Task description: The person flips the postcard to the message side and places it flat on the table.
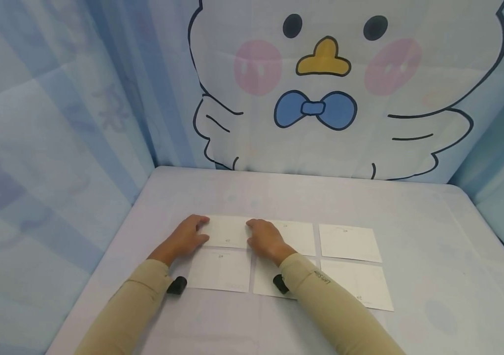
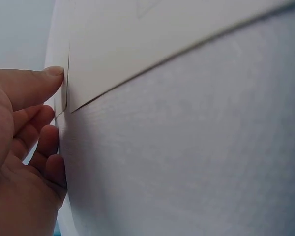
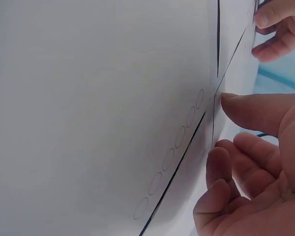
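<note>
A white paper card (image 1: 227, 231) lies flat at the far left of two rows of similar cards. My left hand (image 1: 185, 236) is at its left edge, thumb and fingers spread apart along that side. At its right edge my right hand (image 1: 267, 240) touches down, partly over the neighbouring card (image 1: 298, 237). In the left wrist view, the left thumb (image 2: 46, 81) rests at a card's corner, with the other fingers loosely bent. The right wrist view shows the right thumb (image 3: 241, 105) at a card edge and a row of faint ovals drawn on a nearer card (image 3: 167, 157).
Other cards lie close by: one at the back right (image 1: 350, 242), one front left (image 1: 219, 270), one front right (image 1: 367, 286), and one (image 1: 262, 276) partly under my right forearm. The pale table (image 1: 433, 236) meets a curtain with a cartoon bird (image 1: 322, 148).
</note>
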`<state>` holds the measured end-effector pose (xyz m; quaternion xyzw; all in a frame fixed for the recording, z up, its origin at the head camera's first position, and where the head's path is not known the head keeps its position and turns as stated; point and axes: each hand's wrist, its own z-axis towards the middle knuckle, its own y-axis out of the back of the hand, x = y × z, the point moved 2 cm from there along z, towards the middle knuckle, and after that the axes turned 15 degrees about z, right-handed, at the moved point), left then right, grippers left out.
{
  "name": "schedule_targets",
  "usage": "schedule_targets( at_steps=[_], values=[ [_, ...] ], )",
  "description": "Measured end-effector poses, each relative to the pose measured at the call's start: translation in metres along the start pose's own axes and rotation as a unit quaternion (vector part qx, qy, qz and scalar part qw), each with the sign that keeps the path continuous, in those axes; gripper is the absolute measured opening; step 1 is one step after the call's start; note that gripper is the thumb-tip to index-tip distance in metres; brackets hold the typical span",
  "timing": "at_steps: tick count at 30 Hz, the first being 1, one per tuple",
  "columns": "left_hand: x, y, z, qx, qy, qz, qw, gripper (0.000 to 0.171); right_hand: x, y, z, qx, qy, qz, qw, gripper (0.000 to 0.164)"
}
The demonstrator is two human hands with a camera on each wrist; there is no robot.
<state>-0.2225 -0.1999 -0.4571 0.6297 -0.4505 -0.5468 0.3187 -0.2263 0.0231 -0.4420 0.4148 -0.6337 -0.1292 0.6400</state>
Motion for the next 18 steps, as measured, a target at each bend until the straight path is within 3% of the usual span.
schedule_targets(
  at_steps=[5, 11, 15, 18],
  values=[
    [-0.001, 0.001, 0.001, -0.002, -0.009, 0.006, 0.9999, 0.054, -0.001, -0.001, 0.000, -0.001, 0.003, -0.004, 1.000, 0.046],
    [-0.005, 0.003, -0.004, -0.016, -0.022, -0.001, 0.9996, 0.050, -0.002, -0.002, -0.005, -0.029, 0.018, 0.029, 0.999, 0.052],
    [-0.017, 0.013, -0.014, -0.042, -0.039, -0.004, 0.9983, 0.051, 0.009, 0.009, -0.019, -0.056, 0.055, 0.020, 0.997, 0.052],
    [-0.031, 0.023, -0.025, -0.072, -0.052, 0.005, 0.9961, 0.054, 0.017, 0.022, -0.032, -0.071, 0.084, -0.022, 0.994, 0.053]
  ],
)
